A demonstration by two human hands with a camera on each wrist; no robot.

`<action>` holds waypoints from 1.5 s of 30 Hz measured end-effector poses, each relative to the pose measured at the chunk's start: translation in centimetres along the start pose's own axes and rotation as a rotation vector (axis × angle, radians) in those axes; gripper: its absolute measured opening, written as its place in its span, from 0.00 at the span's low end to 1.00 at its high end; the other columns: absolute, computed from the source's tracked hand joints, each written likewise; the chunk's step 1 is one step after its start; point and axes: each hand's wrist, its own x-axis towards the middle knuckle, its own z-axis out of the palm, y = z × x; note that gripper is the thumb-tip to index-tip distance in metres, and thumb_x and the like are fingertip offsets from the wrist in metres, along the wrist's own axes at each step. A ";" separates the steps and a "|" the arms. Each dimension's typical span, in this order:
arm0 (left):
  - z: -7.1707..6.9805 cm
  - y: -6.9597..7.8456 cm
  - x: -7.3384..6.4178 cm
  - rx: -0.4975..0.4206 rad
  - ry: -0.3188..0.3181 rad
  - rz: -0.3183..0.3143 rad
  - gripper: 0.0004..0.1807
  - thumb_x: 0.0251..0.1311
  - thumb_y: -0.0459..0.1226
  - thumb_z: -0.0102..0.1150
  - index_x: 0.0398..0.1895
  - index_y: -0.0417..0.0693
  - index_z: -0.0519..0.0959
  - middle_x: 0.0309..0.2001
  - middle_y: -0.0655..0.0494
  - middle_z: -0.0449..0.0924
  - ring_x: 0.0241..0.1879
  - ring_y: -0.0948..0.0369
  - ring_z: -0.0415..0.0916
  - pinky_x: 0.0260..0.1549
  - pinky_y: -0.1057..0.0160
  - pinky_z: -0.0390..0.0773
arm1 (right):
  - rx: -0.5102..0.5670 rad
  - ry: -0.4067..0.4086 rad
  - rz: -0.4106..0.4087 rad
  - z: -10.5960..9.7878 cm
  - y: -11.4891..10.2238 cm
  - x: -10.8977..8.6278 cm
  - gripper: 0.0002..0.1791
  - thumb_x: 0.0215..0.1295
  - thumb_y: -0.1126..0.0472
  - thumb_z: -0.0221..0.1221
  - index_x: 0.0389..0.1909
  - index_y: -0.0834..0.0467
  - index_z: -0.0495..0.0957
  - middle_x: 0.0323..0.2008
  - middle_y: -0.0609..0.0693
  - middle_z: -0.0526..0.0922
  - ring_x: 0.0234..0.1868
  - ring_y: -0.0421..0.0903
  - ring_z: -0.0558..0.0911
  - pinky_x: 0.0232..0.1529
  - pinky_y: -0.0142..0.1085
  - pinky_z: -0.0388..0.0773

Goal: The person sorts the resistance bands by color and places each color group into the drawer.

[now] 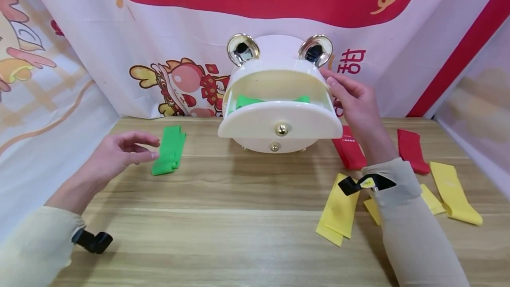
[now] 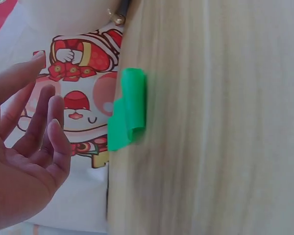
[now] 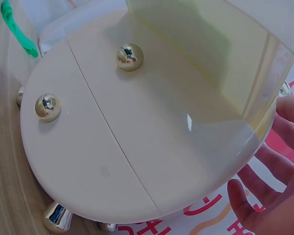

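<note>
The left hand (image 1: 117, 153) is held with fingers loosely bent and thumb apart, unloaded; just beyond its fingertips a green band (image 1: 169, 150) is laid. The right hand (image 1: 356, 101) is relaxed and unloaded, placed beside the white cabinet (image 1: 279, 50); whether contact is made cannot be told. Left of that hand, the upper drawer (image 1: 253, 121) is pulled out, green material (image 1: 247, 101) visible inside. Red bands (image 1: 413, 151) and yellow bands (image 1: 338, 207) are spread around the right forearm on the wood-grain table (image 1: 207, 247), backed by printed curtains (image 1: 179, 25).
</note>
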 end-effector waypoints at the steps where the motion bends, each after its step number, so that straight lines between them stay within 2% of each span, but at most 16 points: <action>1: 0.1 -0.3 -0.1 0.000 -0.011 -0.011 0.21 0.66 0.47 0.73 0.60 0.53 0.83 0.45 0.83 0.84 0.44 0.72 0.82 0.43 0.71 0.80 | 0.006 -0.002 0.003 0.0 0.0 0.0 0.30 0.67 0.37 0.66 0.69 0.37 0.80 0.67 0.46 0.83 0.47 0.44 0.85 0.38 0.26 0.85; 7: 0.5 -1.7 -0.3 0.024 -0.066 -0.089 0.28 0.63 0.50 0.75 0.63 0.50 0.81 0.49 0.79 0.83 0.46 0.70 0.82 0.46 0.67 0.80 | 0.003 -0.003 0.005 -0.1 0.3 -0.2 0.30 0.67 0.36 0.66 0.69 0.37 0.80 0.67 0.46 0.83 0.49 0.45 0.85 0.39 0.26 0.85; 11: 0.7 -2.4 -0.2 0.042 -0.089 -0.120 0.32 0.62 0.52 0.76 0.65 0.49 0.80 0.55 0.69 0.83 0.46 0.70 0.82 0.46 0.63 0.81 | -0.021 0.003 0.003 -0.2 0.5 -0.3 0.29 0.68 0.36 0.65 0.69 0.36 0.80 0.67 0.45 0.82 0.51 0.45 0.85 0.41 0.27 0.86; 16: 1.3 -2.8 0.2 0.012 -0.106 -0.124 0.31 0.63 0.50 0.76 0.65 0.46 0.79 0.59 0.57 0.82 0.46 0.71 0.82 0.41 0.61 0.85 | 0.010 0.004 0.011 -0.6 0.5 -0.3 0.30 0.67 0.37 0.66 0.70 0.37 0.80 0.68 0.46 0.82 0.51 0.44 0.85 0.41 0.26 0.86; 18: 1.4 -2.9 0.5 -0.004 -0.103 -0.126 0.31 0.63 0.49 0.76 0.65 0.46 0.80 0.58 0.58 0.82 0.45 0.71 0.82 0.39 0.60 0.85 | 0.030 0.002 0.007 -0.7 0.5 -0.3 0.31 0.67 0.38 0.67 0.70 0.38 0.80 0.68 0.46 0.82 0.52 0.44 0.85 0.41 0.26 0.86; 24: 1.6 -3.2 1.0 -0.037 -0.099 -0.134 0.28 0.62 0.47 0.77 0.62 0.48 0.81 0.53 0.69 0.82 0.44 0.71 0.82 0.37 0.60 0.85 | 0.034 0.004 0.005 -0.8 0.3 -0.1 0.30 0.67 0.38 0.67 0.69 0.37 0.80 0.68 0.46 0.82 0.54 0.44 0.85 0.43 0.27 0.86; 26: 1.7 -3.2 0.9 -0.036 -0.104 -0.148 0.29 0.62 0.47 0.77 0.63 0.48 0.81 0.56 0.65 0.81 0.44 0.70 0.82 0.37 0.60 0.85 | 0.041 0.001 0.008 -0.8 0.3 -0.1 0.30 0.67 0.39 0.67 0.69 0.37 0.80 0.68 0.46 0.82 0.55 0.45 0.85 0.44 0.27 0.87; 32: 1.8 -3.5 0.6 0.005 -0.124 -0.180 0.33 0.63 0.50 0.76 0.67 0.46 0.79 0.71 0.43 0.72 0.49 0.64 0.78 0.40 0.60 0.84 | 0.033 0.000 0.014 -0.4 0.4 0.0 0.30 0.66 0.38 0.67 0.69 0.37 0.80 0.69 0.45 0.82 0.57 0.45 0.85 0.46 0.28 0.87; 39: 1.9 -3.8 0.7 0.019 -0.127 -0.201 0.33 0.61 0.49 0.77 0.67 0.46 0.80 0.68 0.42 0.74 0.50 0.60 0.76 0.41 0.62 0.83 | -0.005 0.005 0.002 0.0 0.4 0.0 0.30 0.69 0.38 0.65 0.70 0.38 0.79 0.68 0.46 0.82 0.56 0.45 0.85 0.45 0.28 0.87; 45: 2.1 -3.5 1.0 0.086 -0.126 -0.214 0.38 0.58 0.52 0.78 0.69 0.49 0.78 0.69 0.41 0.75 0.56 0.53 0.73 0.44 0.63 0.79 | -0.003 -0.002 -0.008 0.0 0.3 0.1 0.30 0.69 0.38 0.65 0.70 0.38 0.80 0.68 0.45 0.82 0.56 0.45 0.85 0.45 0.28 0.87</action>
